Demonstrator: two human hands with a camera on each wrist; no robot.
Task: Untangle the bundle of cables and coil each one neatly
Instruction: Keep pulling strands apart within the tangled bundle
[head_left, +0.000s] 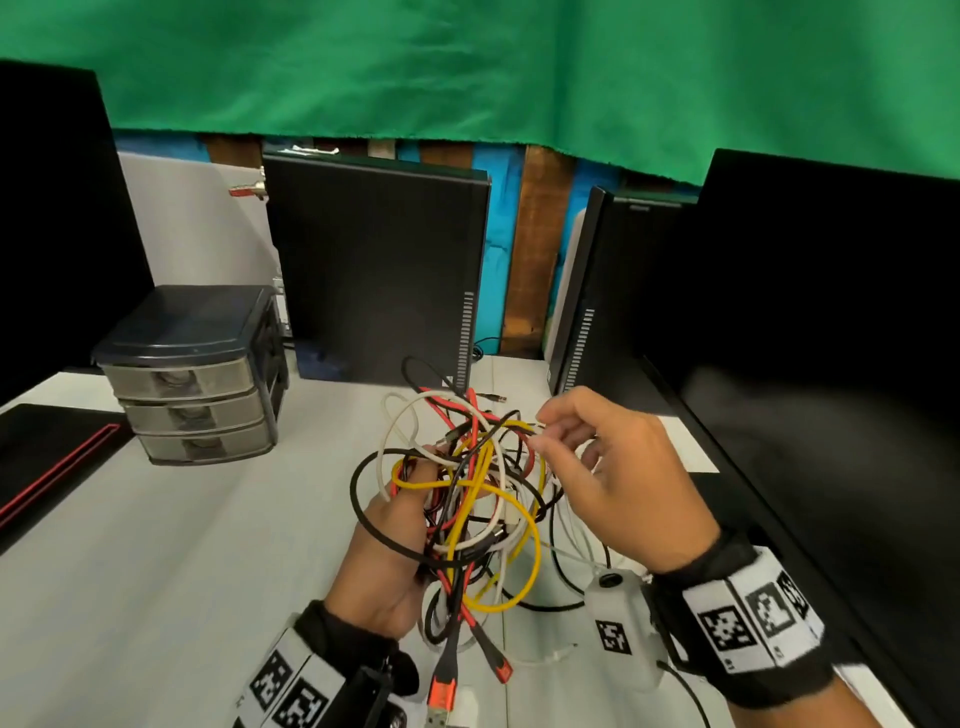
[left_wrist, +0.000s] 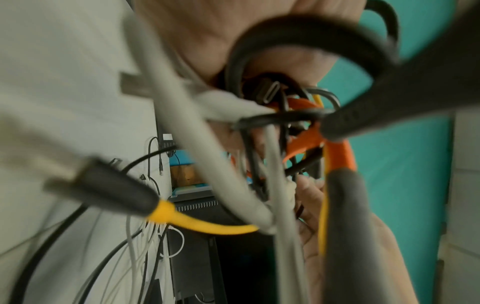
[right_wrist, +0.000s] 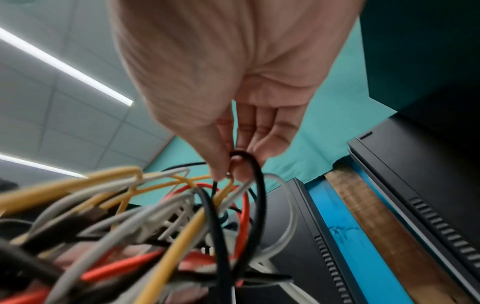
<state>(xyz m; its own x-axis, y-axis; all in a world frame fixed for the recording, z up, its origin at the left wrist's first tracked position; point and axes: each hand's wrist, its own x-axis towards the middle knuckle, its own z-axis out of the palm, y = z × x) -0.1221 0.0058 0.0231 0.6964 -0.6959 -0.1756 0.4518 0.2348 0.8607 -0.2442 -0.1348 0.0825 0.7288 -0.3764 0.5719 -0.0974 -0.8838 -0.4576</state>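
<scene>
Left hand (head_left: 387, 561) grips cable bundle (head_left: 467, 499) above table (head_left: 182, 545)

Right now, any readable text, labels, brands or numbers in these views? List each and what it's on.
None can be read.
Wrist bands on the left hand and right hand: black-and-white square marker patterns, not text.
White wrist camera housing: one more marker pattern, no words.
Computer towers: no legible brand; a small mark near one tower's top edge is too blurred.
Cable bundle and plugs: no print visible.
</scene>
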